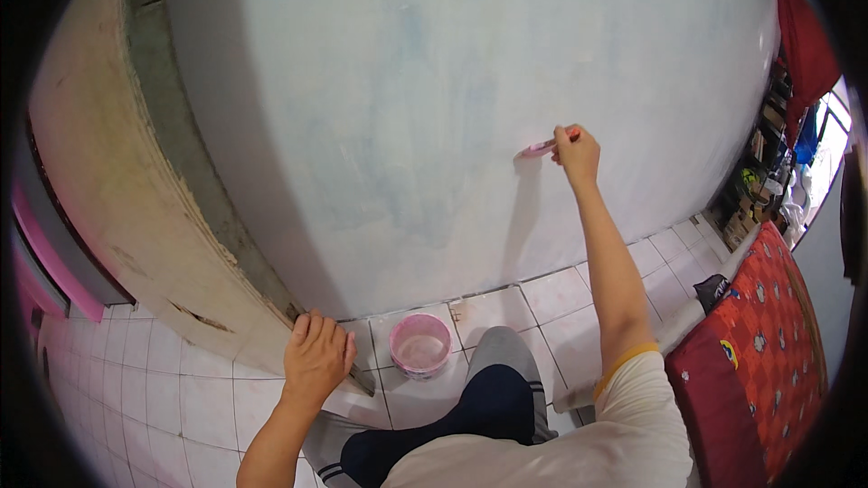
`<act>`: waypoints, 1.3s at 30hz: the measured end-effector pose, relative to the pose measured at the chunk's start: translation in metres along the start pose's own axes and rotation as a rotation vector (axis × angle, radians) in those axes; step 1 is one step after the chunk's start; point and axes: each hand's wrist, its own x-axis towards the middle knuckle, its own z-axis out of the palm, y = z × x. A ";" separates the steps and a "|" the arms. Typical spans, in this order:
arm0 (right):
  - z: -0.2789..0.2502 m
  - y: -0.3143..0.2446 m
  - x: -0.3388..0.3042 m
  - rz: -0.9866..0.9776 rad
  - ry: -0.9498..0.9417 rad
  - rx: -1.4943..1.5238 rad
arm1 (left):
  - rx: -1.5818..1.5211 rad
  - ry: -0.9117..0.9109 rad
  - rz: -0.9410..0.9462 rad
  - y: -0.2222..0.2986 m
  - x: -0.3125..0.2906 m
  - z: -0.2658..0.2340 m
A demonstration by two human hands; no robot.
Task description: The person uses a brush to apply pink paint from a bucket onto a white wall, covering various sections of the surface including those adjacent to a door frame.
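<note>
My right hand (pixel 578 152) grips the handle of a paintbrush (pixel 541 148) stained pink. Its bristle end points left and meets the pale, bluish-white wall (pixel 434 117), or comes very near it. My left hand (pixel 316 351) is closed over the edge of a worn, peeling panel (pixel 181 217), its fingertips partly hidden. Below the wall, on the tiles between my hands, stands a round tub (pixel 420 344) with pink smears around its rim and whitish contents that look like paint.
White tiles (pixel 199 407) cover the floor. A red patterned mattress (pixel 768 352) leans at the right, a small black bag (pixel 712 291) beside it. Beyond are cluttered shelves (pixel 755 185) and a red cloth (pixel 805 36). Pink-edged frames (pixel 54 253) show at far left.
</note>
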 end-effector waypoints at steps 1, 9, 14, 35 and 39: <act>-0.002 -0.009 0.011 -0.051 0.023 0.037 | 0.005 -0.001 0.001 -0.001 0.001 0.000; -0.004 -0.146 -0.007 -0.304 0.160 0.439 | 0.027 -0.010 -0.004 0.000 0.001 -0.003; 0.031 -0.174 -0.022 -0.462 0.093 0.655 | 0.018 -0.004 -0.020 0.000 0.000 -0.003; 0.151 -0.158 -0.058 -1.106 0.275 -0.025 | 0.039 0.024 -0.015 -0.002 -0.002 -0.005; 0.135 -0.139 -0.075 -1.077 0.201 -0.020 | 0.042 0.049 0.004 -0.003 -0.003 -0.002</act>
